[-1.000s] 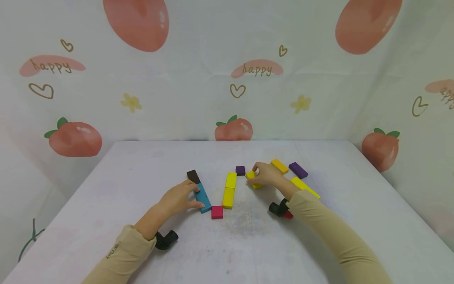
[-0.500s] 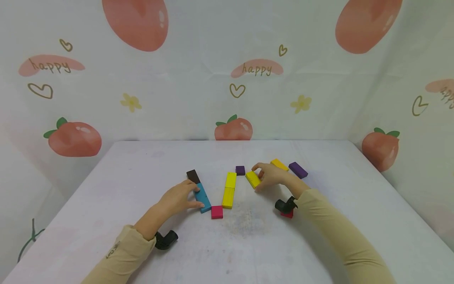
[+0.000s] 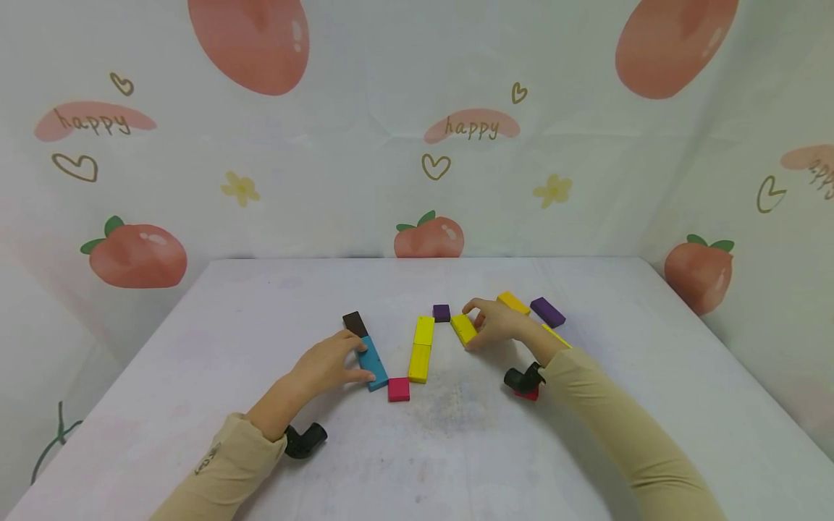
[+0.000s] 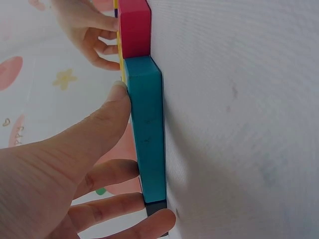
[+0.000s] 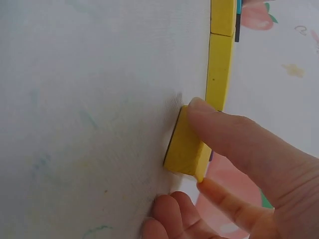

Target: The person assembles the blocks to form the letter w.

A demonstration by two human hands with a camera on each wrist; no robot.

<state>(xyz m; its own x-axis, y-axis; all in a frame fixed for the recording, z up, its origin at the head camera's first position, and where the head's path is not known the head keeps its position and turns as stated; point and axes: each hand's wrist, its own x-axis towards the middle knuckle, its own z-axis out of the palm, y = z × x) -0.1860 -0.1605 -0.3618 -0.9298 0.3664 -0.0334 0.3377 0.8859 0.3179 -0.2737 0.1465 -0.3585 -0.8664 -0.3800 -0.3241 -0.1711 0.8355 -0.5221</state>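
Note:
My left hand touches a blue block, its thumb by the near end and its fingers lying along the side. A dark brown block adjoins the blue one's far end, and a red square block sits by its near end. Two yellow blocks run end to end from beside the red square. At their far end is a small purple block. My right hand pinches another yellow block between thumb and index finger, with the other fingers curled below in the right wrist view.
To the right lie an orange-yellow block, a long purple block and a yellow block partly behind the right arm. Another red block shows under the right wrist camera. A printed cloth hangs behind the table.
My right hand has shifted slightly right, its thumb going from the yellow block's left side to its near right corner. That block has barely moved. The left hand stays still.

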